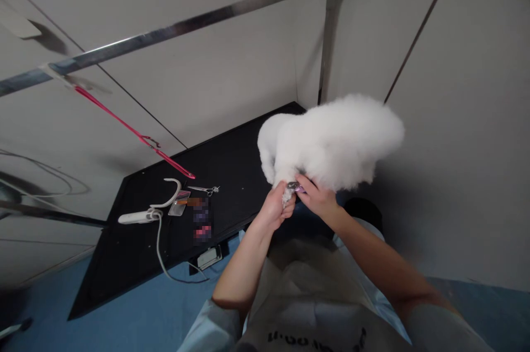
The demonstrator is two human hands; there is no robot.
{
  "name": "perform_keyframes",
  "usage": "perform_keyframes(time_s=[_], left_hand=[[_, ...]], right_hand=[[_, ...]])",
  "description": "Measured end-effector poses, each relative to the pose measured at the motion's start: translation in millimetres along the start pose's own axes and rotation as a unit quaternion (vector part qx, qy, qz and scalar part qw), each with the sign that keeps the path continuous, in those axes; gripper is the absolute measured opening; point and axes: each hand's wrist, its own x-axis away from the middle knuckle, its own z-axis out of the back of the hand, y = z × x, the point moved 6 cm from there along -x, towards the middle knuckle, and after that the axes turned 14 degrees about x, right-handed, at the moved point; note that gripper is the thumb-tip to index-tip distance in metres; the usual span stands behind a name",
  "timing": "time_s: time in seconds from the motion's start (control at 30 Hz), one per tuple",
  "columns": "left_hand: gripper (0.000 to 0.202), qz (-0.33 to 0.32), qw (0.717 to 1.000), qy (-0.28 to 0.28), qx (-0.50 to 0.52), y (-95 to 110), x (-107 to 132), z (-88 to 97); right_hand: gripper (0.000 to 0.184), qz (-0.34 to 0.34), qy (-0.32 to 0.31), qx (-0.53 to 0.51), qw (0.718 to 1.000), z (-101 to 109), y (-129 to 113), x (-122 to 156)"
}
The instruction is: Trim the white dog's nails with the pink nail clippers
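I see pale walls meeting in a corner behind the black grooming table (pixel 232 164), with a blue floor (pixel 136 313) below its near edge. A metal overhead bar (pixel 186 23) runs across the top and drops down a post at the table's far right corner; a pink leash (pixel 132 131) hangs from the bar toward the table's middle.

No container shows that I can name. The largest thing on the table is the fluffy white dog (pixel 331 139), standing at the right end, close to the near edge.

Toward the left end lie a white corded tool (pixel 138 216), its cable trailing over the near edge, then a curved white piece, a small flat brush (pixel 180 203), and a pair of scissors (pixel 205 190) nearer the middle. Some small items beside them are blurred; I cannot tell what they are.

My left hand (pixel 275 208) is closed around the dog's paw at the near edge, under its body. My right hand (pixel 317 197) sits just beside it, fingers pinched on a small purple-and-metal tool (pixel 295 187) touching the paw. Both hands press up against the dog's underside fur.
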Motion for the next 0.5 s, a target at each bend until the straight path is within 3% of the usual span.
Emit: perform_keyframes(time_s=[0.27, 0.5], left_hand=[[0.038, -0.028, 0.999, 0.006, -0.018, 2.5, -1.7, 3.0], [0.04, -0.024, 0.999, -0.002, -0.024, 2.2, -1.6, 2.5]], right_hand=[[0.031, -0.012, -0.014, -0.05, 0.999, 6.7, 0.6, -7.9], [0.029, 0.005, -0.004, -0.024, 1.0, 8.6, -1.6, -11.7]])
